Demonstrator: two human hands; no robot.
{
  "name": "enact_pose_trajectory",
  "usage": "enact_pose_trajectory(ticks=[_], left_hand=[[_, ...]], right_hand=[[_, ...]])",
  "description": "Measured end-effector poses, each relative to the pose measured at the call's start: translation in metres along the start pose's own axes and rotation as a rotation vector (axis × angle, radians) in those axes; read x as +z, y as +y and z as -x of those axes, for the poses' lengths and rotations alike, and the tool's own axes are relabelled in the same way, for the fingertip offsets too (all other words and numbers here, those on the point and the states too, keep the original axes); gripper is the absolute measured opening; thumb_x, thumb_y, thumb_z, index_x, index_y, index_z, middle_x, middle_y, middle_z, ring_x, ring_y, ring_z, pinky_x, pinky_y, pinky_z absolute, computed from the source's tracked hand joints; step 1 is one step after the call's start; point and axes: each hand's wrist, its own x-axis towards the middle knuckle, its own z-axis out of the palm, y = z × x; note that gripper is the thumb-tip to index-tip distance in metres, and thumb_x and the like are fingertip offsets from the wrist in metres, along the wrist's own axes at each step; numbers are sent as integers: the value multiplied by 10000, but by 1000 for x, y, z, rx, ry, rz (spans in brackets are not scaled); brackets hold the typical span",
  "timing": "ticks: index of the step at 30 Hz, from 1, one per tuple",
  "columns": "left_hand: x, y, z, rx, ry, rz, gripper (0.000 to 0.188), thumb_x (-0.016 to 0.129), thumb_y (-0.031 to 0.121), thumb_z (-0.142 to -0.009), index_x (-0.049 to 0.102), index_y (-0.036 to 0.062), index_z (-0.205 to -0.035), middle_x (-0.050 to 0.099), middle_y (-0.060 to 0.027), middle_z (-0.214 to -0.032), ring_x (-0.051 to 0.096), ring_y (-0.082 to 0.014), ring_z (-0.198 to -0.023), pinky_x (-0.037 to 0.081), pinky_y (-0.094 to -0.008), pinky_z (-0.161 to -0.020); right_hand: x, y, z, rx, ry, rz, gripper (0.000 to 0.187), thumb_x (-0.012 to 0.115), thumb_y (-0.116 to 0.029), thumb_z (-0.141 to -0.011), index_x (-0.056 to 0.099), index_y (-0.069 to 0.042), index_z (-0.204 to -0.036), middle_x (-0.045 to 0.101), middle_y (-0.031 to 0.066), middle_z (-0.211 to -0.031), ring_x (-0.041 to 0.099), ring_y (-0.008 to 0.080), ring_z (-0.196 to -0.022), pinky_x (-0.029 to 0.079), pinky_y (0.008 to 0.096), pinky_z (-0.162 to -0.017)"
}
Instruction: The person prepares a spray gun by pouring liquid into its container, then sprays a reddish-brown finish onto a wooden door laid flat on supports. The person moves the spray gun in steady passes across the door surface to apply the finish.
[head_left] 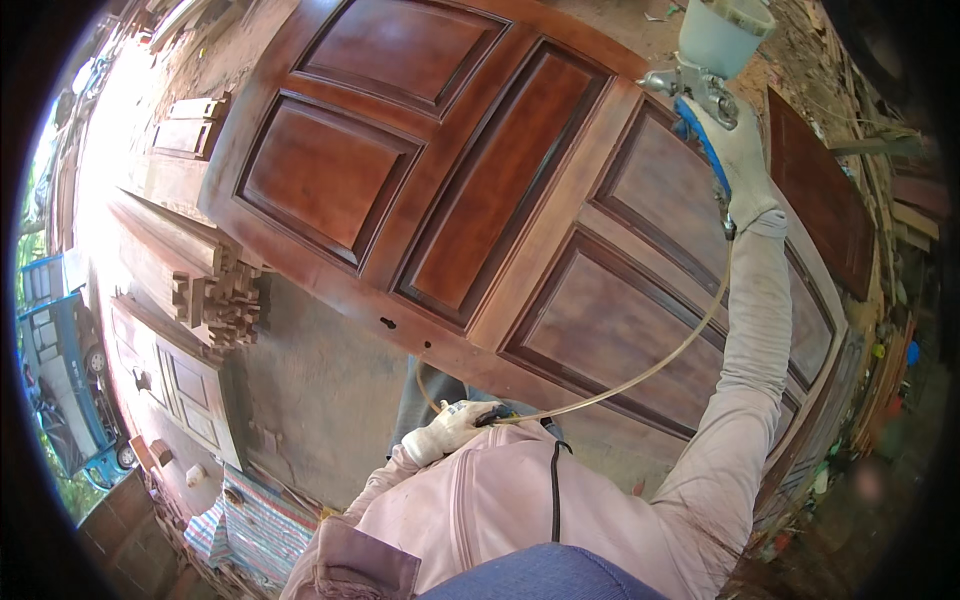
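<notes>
A large panelled wooden door (440,215) lies in front of me, its left panels glossy red-brown and its right panels duller and paler. Over its far right edge, my right hand (738,150) in a white glove is closed round a metal spray gun (700,88) with a blue handle. A whitish paint cup (722,42) sits on top of the gun. From the handle a thin yellowish air hose (640,380) curves down to my waist. There my gloved left hand (446,430) grips the hose, its fingertips partly hidden beside a dark fitting.
To the right of the door leans a dark red panel (815,195), with wood scraps beyond. Stacked timber pieces (215,300) and a pale panelled door (170,370) lie to the left. A striped sheet (255,530) is at lower left; a blue truck (65,370) stands outside.
</notes>
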Motion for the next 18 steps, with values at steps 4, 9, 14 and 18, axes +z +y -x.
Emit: enact_pose_trajectory(ticks=[4, 9, 14, 18], left_hand=[[-7, 21, 3, -2, -5, -38, 461, 683, 244, -877, 593, -43, -1226, 681, -213, -1107, 658, -346, -1018, 517, -389, -880], [-12, 16, -3, 41, -112, 24, 395, 674, 221, -880, 616, -4, -1200, 688, -190, -1097, 661, -340, -1013, 511, -375, -861], [1, 12, -10, 150, -55, 57, 384, 646, 278, -902, 620, -14, -1151, 684, -213, -1041, 660, -352, -971, 508, -385, -813], [0, 42, -9, 97, -171, 65, 323, 653, 216, -897, 634, -4, -1133, 687, -185, -1034, 664, -322, -948, 509, -377, -820]], right_hand=[[-12, -8, 24, 138, -52, -74, 337, 683, -213, -889, 674, -4, -1153, 724, 71, -918, 682, 123, -807, 519, 279, -744], [-54, 43, 21, -29, 246, 292, 351, 691, -232, -882, 675, -25, -1165, 724, 64, -930, 684, 132, -757, 524, 276, -713], [-73, 31, 61, 72, 42, 146, 335, 694, -212, -886, 677, -47, -1177, 696, 24, -892, 639, 95, -775, 499, 257, -711], [-78, 2, 119, 56, -120, 142, 324, 686, -132, -897, 658, -2, -1192, 629, -14, -793, 538, 50, -689, 457, 227, -657]])
